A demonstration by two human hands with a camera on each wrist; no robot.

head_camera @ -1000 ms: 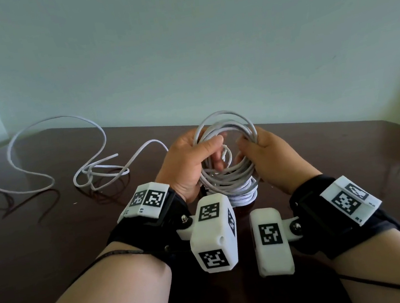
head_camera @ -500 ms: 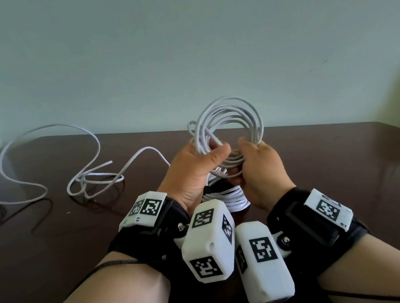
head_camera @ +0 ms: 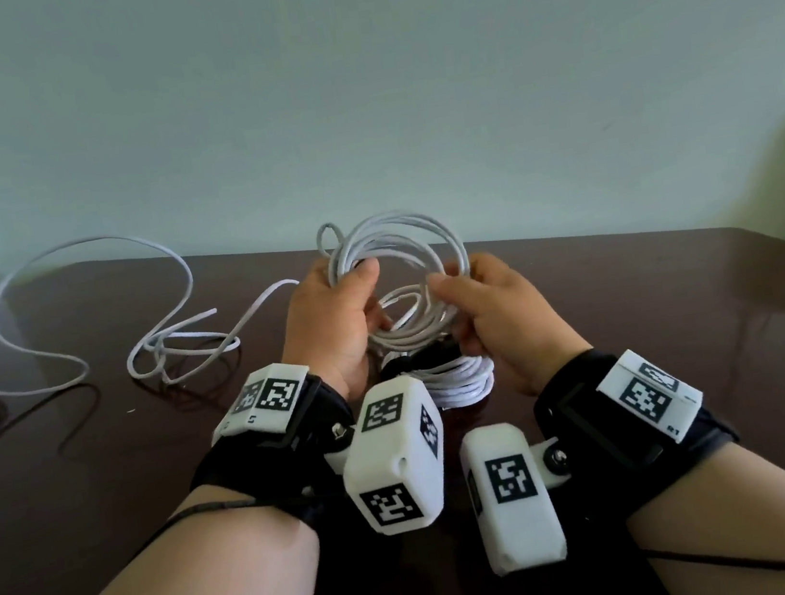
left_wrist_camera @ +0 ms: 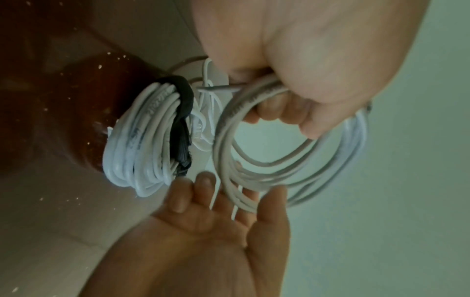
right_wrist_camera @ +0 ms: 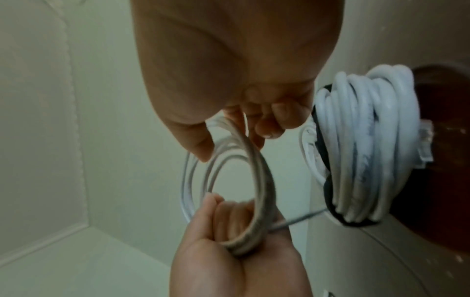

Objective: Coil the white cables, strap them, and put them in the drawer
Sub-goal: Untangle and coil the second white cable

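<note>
A coil of white cable (head_camera: 443, 239) is held up between both hands above the dark table (head_camera: 80, 492). My left hand (head_camera: 345, 299) grips the coil's left side in a fist, with the thumb over the strands (left_wrist_camera: 257, 94). My right hand (head_camera: 476, 295) pinches the right side between thumb and fingers (right_wrist_camera: 229, 132). A short cable end (head_camera: 328, 233) sticks up at the coil's top left. Under the hands lies a second white coil (head_camera: 458, 381) bound with a black strap (left_wrist_camera: 182, 120).
A loose white cable (head_camera: 79, 311) snakes over the left part of the table, ending in loops (head_camera: 185, 346) near my left hand. A pale wall (head_camera: 402, 94) rises behind the table's far edge. The drawer is not in view.
The coil was lifted and is now lower and wider between the hands. My right hand has moved from the coil's lower part to its right side, so the hands are farther apart.
</note>
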